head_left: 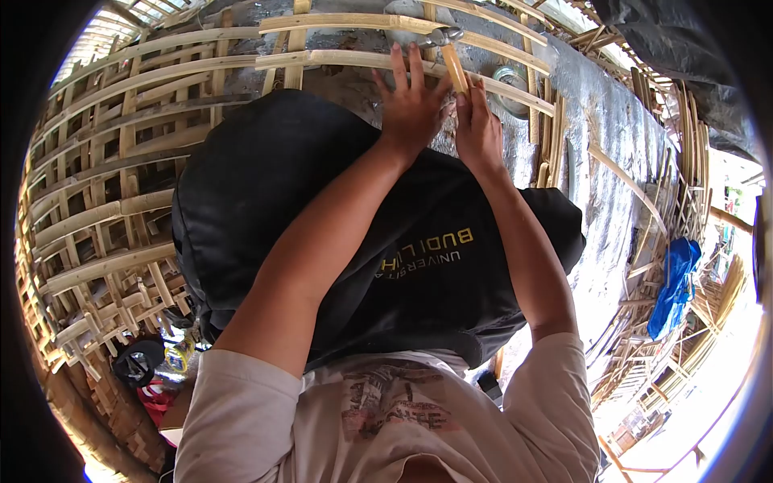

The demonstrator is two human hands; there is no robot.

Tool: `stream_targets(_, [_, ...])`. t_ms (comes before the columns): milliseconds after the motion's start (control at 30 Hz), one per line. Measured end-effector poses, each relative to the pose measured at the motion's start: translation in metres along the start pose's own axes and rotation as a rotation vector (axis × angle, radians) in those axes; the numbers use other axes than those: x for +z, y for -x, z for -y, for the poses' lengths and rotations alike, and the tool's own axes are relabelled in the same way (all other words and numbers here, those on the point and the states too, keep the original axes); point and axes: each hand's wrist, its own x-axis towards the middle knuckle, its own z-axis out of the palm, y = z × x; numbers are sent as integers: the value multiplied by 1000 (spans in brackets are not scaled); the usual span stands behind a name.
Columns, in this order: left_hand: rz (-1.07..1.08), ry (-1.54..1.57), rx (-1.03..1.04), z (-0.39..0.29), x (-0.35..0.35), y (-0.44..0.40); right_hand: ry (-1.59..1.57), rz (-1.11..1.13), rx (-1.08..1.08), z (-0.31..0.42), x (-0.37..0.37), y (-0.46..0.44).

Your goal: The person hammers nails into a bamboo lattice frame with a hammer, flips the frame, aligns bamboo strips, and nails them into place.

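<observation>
My right hand (481, 133) is closed around the lower end of a hammer's wooden handle. The hammer (454, 66) has a metal head, which lies over the upper bamboo strip of a woven lattice. Beside it, my left hand (412, 109) is open, its fingers spread and its fingertips at the lower bamboo strip (338, 58). The left thumb comes close to the hammer handle; whether it touches cannot be made out. Black cloth with yellow and white lettering (427, 249) covers my lap beneath both forearms.
Woven bamboo lattice (133, 141) spreads across the left. A round glass-like object (509, 84) sits right of the hammer. Grey sheeting (600, 105) lies beyond. Blue cloth (675, 286) hangs among bamboo slats at right. A dark cap (138, 361) is at lower left.
</observation>
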Motion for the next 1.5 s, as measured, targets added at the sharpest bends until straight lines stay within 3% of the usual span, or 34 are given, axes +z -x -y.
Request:
stream_targets(233, [12,30,-27,-2,-1,0,27,13,87,14,-13,-2])
stream_targets(467, [53,68,-48,-2,-1,1,77,-50,-28,29,-46,-8])
stream_targets(567, [77,58,-47,-3,-3,0,-9,93,-49,21,-62,-9])
stream_targets(600, [83,59,-45,-3,-3,-1,-94,160,32,34,-72,-10])
stream_targets(700, [80,72,-47,-2,-2,0,157,60,-279,26,-78,-9])
stream_targets(933, [102,105,-58,-3,-7,0,140,120,-151,15,-84,3])
stream_targets(1033, [105,79,-48,-3,-4,0,139,75,-237,19,-87,1])
stream_targets(1500, [85,68,-37,-1,1,1,210,140,-172,28,-87,1])
